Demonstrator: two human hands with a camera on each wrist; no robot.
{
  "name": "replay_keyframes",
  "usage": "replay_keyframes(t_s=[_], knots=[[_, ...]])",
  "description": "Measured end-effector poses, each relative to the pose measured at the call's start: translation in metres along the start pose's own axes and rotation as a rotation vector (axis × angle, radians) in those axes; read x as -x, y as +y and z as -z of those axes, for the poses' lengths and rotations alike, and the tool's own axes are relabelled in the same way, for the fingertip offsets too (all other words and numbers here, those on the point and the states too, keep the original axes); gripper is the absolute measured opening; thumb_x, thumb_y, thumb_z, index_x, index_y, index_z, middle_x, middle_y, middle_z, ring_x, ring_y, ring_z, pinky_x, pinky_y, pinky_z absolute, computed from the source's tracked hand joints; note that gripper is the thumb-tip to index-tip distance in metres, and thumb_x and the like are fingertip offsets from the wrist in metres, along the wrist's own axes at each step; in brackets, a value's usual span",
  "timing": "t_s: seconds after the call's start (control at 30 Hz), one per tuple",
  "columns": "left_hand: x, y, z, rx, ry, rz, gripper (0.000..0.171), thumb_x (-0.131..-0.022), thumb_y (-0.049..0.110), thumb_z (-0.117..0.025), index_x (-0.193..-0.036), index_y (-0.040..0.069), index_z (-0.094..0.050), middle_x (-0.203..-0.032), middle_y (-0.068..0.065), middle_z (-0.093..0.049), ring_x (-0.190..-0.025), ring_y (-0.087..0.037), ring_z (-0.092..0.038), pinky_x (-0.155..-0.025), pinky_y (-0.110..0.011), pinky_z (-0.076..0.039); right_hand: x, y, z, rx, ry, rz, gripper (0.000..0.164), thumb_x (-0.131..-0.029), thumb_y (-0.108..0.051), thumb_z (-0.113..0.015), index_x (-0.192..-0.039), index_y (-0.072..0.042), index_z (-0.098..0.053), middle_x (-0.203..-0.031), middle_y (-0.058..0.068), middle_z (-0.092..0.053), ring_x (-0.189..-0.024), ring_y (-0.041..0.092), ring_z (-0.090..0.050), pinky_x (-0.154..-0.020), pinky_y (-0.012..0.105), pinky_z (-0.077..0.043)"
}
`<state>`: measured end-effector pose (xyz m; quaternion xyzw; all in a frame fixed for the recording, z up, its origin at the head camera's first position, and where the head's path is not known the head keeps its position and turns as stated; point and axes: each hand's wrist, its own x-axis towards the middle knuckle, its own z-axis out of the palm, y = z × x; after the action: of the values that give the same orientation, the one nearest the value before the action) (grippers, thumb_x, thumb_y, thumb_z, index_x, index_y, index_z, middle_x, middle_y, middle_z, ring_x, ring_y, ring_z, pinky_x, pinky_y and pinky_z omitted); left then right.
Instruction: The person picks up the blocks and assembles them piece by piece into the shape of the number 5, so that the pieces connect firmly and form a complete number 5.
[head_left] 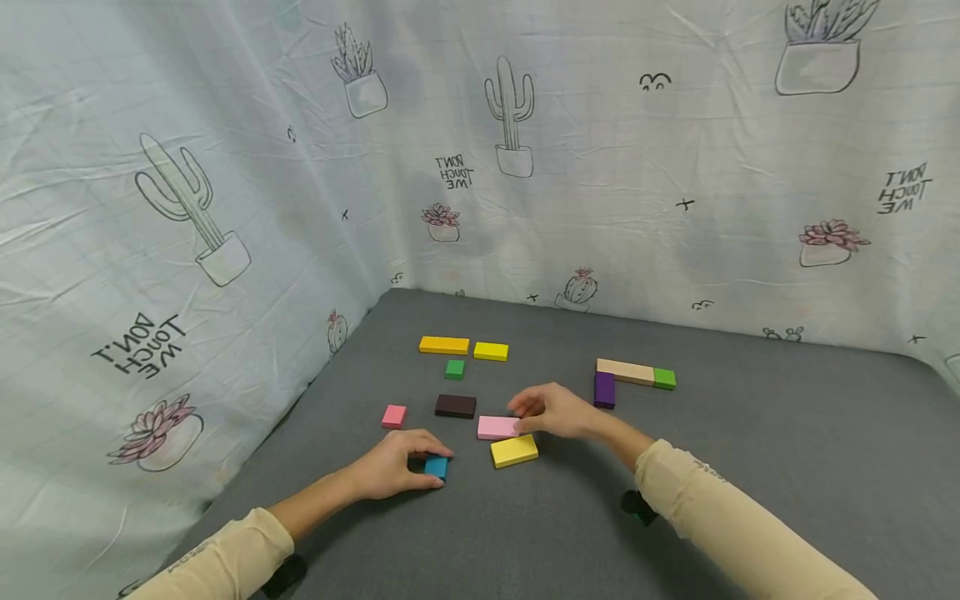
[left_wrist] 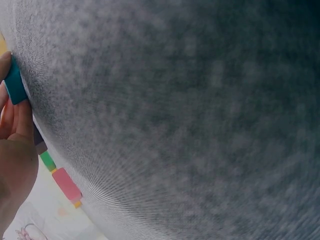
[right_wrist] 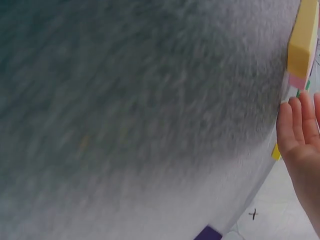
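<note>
My left hand (head_left: 386,464) pinches a small blue block (head_left: 436,467) between thumb and fingers on the grey table. In the left wrist view the same blue block (left_wrist: 15,82) shows between the fingertips. My right hand (head_left: 557,410) is at the right end of a light pink block (head_left: 497,427), thumb tip right at its edge and the other fingers reaching past its far side. Seen from the right wrist, the fingers (right_wrist: 296,117) are fairly straight. A pale yellow block (head_left: 514,451) lies just in front of the pink one, slightly turned.
Beyond the hands lie a dark brown block (head_left: 455,406), a coral-pink block (head_left: 393,417), a green block (head_left: 455,369), an orange-yellow block (head_left: 444,345) and a bright yellow block (head_left: 491,352). Farther right, a beige block (head_left: 626,372) meets a light green block (head_left: 664,378) and a purple block (head_left: 604,390).
</note>
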<state>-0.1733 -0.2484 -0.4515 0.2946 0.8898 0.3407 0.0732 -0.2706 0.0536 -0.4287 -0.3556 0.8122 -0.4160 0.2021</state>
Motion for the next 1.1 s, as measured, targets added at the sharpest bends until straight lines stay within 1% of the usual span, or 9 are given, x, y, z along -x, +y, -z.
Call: replay_keyframes(t_s=[0.2, 0.33, 0.43, 0.6, 0.83, 1.1], knots=[[0.000, 0.000, 0.001, -0.004, -0.005, 0.005, 0.037, -0.085, 0.033, -0.074, -0.116, 0.014, -0.068, -0.109, 0.007, -0.062, -0.097, -0.009, -0.055, -0.084, -0.029, -0.048, -0.011, -0.004, -0.010, 0.049, -0.014, 0.002, 0.031, -0.090, -0.013, -0.068, -0.117, 0.001, -0.064, -0.108, 0.007, -0.065, -0.096, 0.020, -0.058, -0.087, 0.035, -0.048], [0.000, 0.001, 0.002, -0.007, -0.004, 0.004, 0.037, -0.085, 0.032, -0.074, -0.116, 0.014, -0.068, -0.109, 0.006, -0.062, -0.097, -0.010, -0.056, -0.084, -0.030, -0.048, -0.017, -0.006, -0.016, 0.085, -0.013, -0.012, 0.029, -0.090, -0.015, -0.068, -0.115, -0.003, -0.065, -0.107, 0.005, -0.065, -0.094, 0.018, -0.057, -0.086, 0.035, -0.047], [0.000, 0.001, 0.002, -0.009, -0.003, -0.004, 0.036, -0.085, 0.031, -0.073, -0.117, 0.014, -0.068, -0.109, 0.006, -0.062, -0.098, -0.009, -0.056, -0.085, -0.030, -0.048, -0.020, -0.009, -0.020, 0.096, -0.009, -0.041, 0.028, -0.089, -0.015, -0.069, -0.115, -0.004, -0.066, -0.107, 0.003, -0.065, -0.092, 0.017, -0.056, -0.086, 0.035, -0.047], [0.000, 0.001, 0.002, -0.007, -0.001, -0.016, 0.036, -0.086, 0.031, -0.073, -0.117, 0.013, -0.068, -0.110, 0.006, -0.062, -0.098, -0.010, -0.056, -0.085, -0.029, -0.048, -0.024, -0.013, -0.025, 0.117, -0.003, -0.060, 0.028, -0.087, -0.014, -0.072, -0.113, -0.005, -0.067, -0.104, 0.001, -0.064, -0.089, 0.016, -0.054, -0.083, 0.033, -0.046], [0.000, 0.002, 0.003, 0.001, -0.001, -0.009, 0.036, -0.086, 0.030, -0.073, -0.117, 0.013, -0.068, -0.110, 0.006, -0.062, -0.098, -0.009, -0.056, -0.085, -0.030, -0.048, -0.027, -0.016, -0.027, 0.182, -0.009, -0.023, 0.028, -0.086, -0.013, -0.073, -0.112, -0.005, -0.067, -0.098, 0.000, -0.062, -0.086, 0.016, -0.050, -0.077, 0.030, -0.044], [0.000, 0.002, 0.002, 0.018, -0.008, 0.008, 0.036, -0.085, 0.030, -0.074, -0.117, 0.013, -0.068, -0.110, 0.006, -0.062, -0.098, -0.009, -0.055, -0.086, -0.030, -0.047, -0.026, -0.022, -0.028, 0.241, -0.003, -0.024, 0.027, -0.084, -0.014, -0.074, -0.110, -0.005, -0.068, -0.095, -0.001, -0.061, -0.086, 0.016, -0.049, -0.076, 0.030, -0.044]])
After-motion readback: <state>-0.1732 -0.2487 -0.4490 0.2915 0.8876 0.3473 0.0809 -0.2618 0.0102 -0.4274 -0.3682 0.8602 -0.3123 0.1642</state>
